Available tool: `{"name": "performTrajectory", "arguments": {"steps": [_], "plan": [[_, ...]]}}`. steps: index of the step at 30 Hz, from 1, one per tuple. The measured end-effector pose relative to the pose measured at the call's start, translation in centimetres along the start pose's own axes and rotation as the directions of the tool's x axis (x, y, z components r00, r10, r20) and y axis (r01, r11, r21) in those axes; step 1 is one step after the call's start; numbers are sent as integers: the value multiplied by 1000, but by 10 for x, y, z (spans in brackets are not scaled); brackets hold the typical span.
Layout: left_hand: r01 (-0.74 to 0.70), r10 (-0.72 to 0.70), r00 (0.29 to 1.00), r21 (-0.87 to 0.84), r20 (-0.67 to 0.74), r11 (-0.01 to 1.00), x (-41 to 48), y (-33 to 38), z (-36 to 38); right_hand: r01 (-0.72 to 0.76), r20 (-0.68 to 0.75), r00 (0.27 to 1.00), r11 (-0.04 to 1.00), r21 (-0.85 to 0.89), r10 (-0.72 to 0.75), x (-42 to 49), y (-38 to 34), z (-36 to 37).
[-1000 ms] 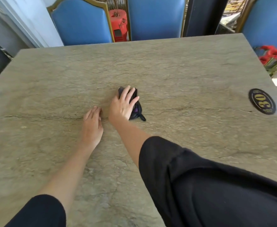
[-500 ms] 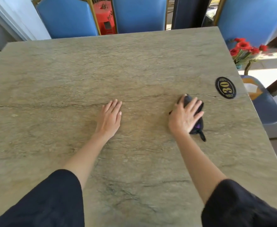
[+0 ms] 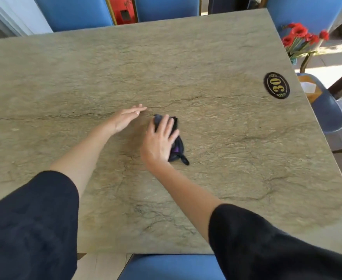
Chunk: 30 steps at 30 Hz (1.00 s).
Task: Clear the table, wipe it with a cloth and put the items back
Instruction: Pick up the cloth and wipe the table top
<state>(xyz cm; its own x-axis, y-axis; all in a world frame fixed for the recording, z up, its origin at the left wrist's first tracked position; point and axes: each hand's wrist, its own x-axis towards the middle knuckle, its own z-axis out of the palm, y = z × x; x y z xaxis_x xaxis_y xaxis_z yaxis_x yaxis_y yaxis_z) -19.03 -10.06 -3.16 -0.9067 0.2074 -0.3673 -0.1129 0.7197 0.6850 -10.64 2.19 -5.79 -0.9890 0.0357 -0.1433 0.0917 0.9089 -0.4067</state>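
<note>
Under the right hand point(image 3: 159, 142) lay a dark cloth point(image 3: 177, 147), bunched and pressed flat against the stone-patterned tabletop point(image 3: 216, 148). The hand was spread over it, palm down, fingers extended rather than curled, so it pinned the cloth instead of gripping it; part of the fabric, with a purple streak and a small tail, stuck out on the hand's right side. Just to the left of that hand and slightly farther from the person, the left hand point(image 3: 125, 119) was released, fingers straight and together, holding nothing; whether it touched the tabletop or hovered just above could not be told. Well to the right of the right hand, near the tabletop's edge, sat a black oval plaque point(image 3: 276, 85) numbered 30. Beyond that edge stood red flowers point(image 3: 301, 37), off the tabletop. Blue chairs point(image 3: 75, 12) lined the far side, past both hands.
</note>
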Motion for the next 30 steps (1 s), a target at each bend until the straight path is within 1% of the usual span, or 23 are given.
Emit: {"name": "performTrajectory", "arguments": {"steps": [2, 4, 6, 7, 9, 11, 12, 14, 15, 16, 20, 22, 24, 25, 26, 28, 30], "plan": [[9, -9, 1000, -23, 27, 1000, -1, 5, -1, 147, 39, 989, 987, -58, -145, -13, -20, 15], [3, -2, 1000, -22, 17, 1000, -3, 3, 2, 298, 95, 953, 945, -134, -287, -36, -20, 24], [-3, 3, 1000, 34, 17, 999, -5, -1, 6, 391, 127, 919, 903, -177, -373, -58, -1, 26], [-8, 6, 1000, 93, 17, 996, -5, -3, 9, 403, 115, 914, 896, -185, -388, -65, 12, 23], [2, -1, 1000, 289, -4, 957, -6, -5, 19, 369, 73, 929, 907, -203, -362, -72, 45, 12], [48, -13, 997, 497, -73, 867, -10, -6, 35, 317, 51, 948, 921, -225, -313, -72, 83, -3], [77, -10, 992, 549, -124, 832, -14, -5, 45, 290, 48, 957, 928, -234, -287, -71, 103, -13], [119, 16, 974, 568, -228, 814, -23, 2, 69, 219, 24, 975, 945, -242, -220, -67, 145, -35], [113, 40, 968, 571, -249, 813, -25, 8, 81, 176, -5, 983, 953, -246, -183, -64, 165, -47], [87, 73, 967, 585, -246, 806, -27, 16, 94, 129, -32, 989, 959, -251, -141, -62, 186, -58], [-69, 204, 967, 619, -150, 783, -25, 61, 147, -67, -117, 992, 968, -243, 39, -39, 253, -95], [-120, 237, 965, 619, -111, 776, -25, 83, 172, -179, -143, 978, 965, -193, 153, -19, 272, -107], [-130, 241, 965, 607, -104, 784, -24, 101, 192, -269, -155, 957, 950, -161, 245, -8, 272, -110], [-131, 241, 965, 605, -104, 785, -24, 108, 199, -277, -159, 955, 947, -160, 252, -8, 267, -109], [-133, 246, 963, 608, -106, 783, -23, 114, 207, -244, -156, 963, 955, -167, 219, -12, 262, -106], [-127, 255, 960, 623, -120, 772, -20, 123, 219, -94, -116, 991, 978, -188, 73, -25, 253, -98], [-85, 235, 960, 636, -155, 767, -19, 132, 229, 33, -71, 996, 981, -190, -47, -30, 257, -98]]}}
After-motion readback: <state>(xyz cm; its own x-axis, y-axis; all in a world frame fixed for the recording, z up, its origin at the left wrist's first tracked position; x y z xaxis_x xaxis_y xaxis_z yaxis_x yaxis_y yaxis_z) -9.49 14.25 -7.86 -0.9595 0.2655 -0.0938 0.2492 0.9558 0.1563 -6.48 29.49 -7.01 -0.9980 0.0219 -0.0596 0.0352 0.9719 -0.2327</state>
